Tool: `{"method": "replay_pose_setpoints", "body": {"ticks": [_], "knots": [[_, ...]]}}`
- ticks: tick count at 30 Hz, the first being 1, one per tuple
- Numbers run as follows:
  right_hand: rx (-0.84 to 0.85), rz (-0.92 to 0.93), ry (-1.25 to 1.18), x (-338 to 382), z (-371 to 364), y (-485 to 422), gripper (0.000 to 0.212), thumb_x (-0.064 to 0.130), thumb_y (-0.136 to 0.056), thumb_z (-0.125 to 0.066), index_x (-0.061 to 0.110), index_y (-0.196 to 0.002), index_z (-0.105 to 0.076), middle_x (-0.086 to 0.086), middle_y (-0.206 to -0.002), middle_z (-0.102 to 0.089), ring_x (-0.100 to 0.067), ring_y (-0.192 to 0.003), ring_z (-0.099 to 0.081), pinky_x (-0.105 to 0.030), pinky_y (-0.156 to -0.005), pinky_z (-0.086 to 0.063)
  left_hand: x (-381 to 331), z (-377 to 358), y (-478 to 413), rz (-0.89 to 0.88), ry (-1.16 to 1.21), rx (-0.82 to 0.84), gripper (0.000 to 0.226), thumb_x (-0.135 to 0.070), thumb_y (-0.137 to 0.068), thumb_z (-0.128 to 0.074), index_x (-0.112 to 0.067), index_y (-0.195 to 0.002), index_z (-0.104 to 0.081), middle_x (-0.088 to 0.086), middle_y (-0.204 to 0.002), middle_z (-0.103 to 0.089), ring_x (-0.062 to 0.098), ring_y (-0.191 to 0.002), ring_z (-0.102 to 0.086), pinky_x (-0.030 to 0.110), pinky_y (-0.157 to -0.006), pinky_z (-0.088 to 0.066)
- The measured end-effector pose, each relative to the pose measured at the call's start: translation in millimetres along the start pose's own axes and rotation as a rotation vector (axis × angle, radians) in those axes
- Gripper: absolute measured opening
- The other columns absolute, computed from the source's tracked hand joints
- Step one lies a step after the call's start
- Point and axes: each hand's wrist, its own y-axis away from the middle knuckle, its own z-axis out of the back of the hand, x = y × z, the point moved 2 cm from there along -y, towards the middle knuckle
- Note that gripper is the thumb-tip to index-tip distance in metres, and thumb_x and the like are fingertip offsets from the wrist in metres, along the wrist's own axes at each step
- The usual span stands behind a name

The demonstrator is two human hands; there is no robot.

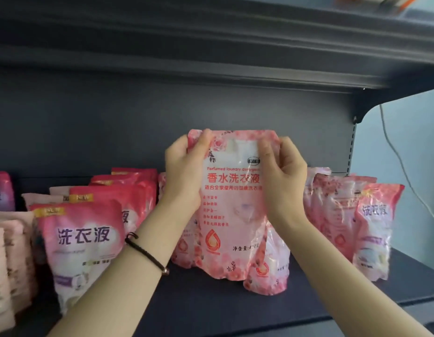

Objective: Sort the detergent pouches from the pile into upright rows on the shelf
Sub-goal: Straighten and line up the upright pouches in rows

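Note:
A pink floral detergent pouch (231, 210) with red Chinese lettering is held upright at the middle of the dark shelf (235, 310). My left hand (184, 173) grips its upper left edge, and my right hand (281, 176) grips its upper right edge. Its bottom is at or just above the shelf surface, in front of more pink floral pouches (267, 271). A row of darker pink pouches (82, 242) stands to the left. Other pouches (371, 229) stand upright to the right.
Pale pink pouches (9, 263) crowd the far left edge, and a purple-tinted pouch (2, 190) stands behind them. Another shelf board (211, 57) hangs overhead. A cable (400, 166) runs down the light wall at right.

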Motion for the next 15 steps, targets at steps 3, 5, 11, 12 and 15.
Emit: {"method": "replay_pose_setpoints", "body": {"ticks": [3, 5, 11, 12, 15], "knots": [[-0.007, 0.007, 0.082, -8.6, 19.0, 7.2, 0.043, 0.031, -0.097, -0.054, 0.031, -0.059, -0.035, 0.013, -0.054, -0.032, -0.004, -0.052, -0.026, -0.024, -0.047, -0.027, 14.4, -9.3, 15.3, -0.019, -0.027, -0.001, 0.027, -0.025, -0.093, -0.062, -0.004, -0.079, -0.052, 0.010, -0.081, -0.045, 0.025, -0.076, -0.041, 0.040, -0.068, -0.034], [-0.012, 0.023, 0.076, -16.8, 31.9, 13.2, 0.044, 0.028, -0.097, -0.055, 0.035, -0.057, -0.039, 0.016, -0.052, -0.035, -0.001, -0.049, -0.027, -0.016, -0.045, -0.027, 25.7, -13.7, 27.6, -0.044, -0.071, -0.009, 0.037, -0.028, -0.092, -0.062, 0.001, -0.075, -0.047, 0.008, -0.078, -0.044, 0.023, -0.072, -0.038, 0.037, -0.065, -0.033], [-0.015, 0.049, 0.057, -47.4, 63.8, 33.5, 0.034, 0.024, -0.097, -0.054, 0.037, -0.067, -0.050, 0.015, -0.057, -0.040, -0.001, -0.051, -0.033, -0.010, -0.049, -0.029, 61.6, -27.3, 64.6, -0.148, -0.214, -0.114, 0.046, -0.037, -0.090, -0.062, -0.019, -0.057, -0.036, -0.009, -0.051, -0.031, 0.006, -0.049, -0.028, 0.019, -0.046, -0.028], [-0.020, 0.048, 0.051, -52.4, 66.6, 35.2, 0.031, 0.024, -0.097, -0.054, 0.037, -0.069, -0.053, 0.015, -0.057, -0.042, -0.001, -0.052, -0.033, -0.011, -0.049, -0.030, 67.2, -30.8, 67.7, -0.157, -0.219, -0.136, 0.045, -0.036, -0.090, -0.062, -0.024, -0.055, -0.036, -0.012, -0.049, -0.031, 0.003, -0.047, -0.027, 0.016, -0.044, -0.027], [-0.046, 0.024, 0.035, -68.4, 73.1, 36.6, 0.019, 0.033, -0.093, -0.055, 0.036, -0.075, -0.061, 0.014, -0.061, -0.051, 0.000, -0.055, -0.041, -0.011, -0.051, -0.035, 81.5, -39.1, 73.4, -0.195, -0.222, -0.196, 0.039, -0.035, -0.090, -0.061, -0.029, -0.055, -0.043, -0.013, -0.050, -0.039, 0.002, -0.048, -0.033, 0.016, -0.046, -0.032]]}}
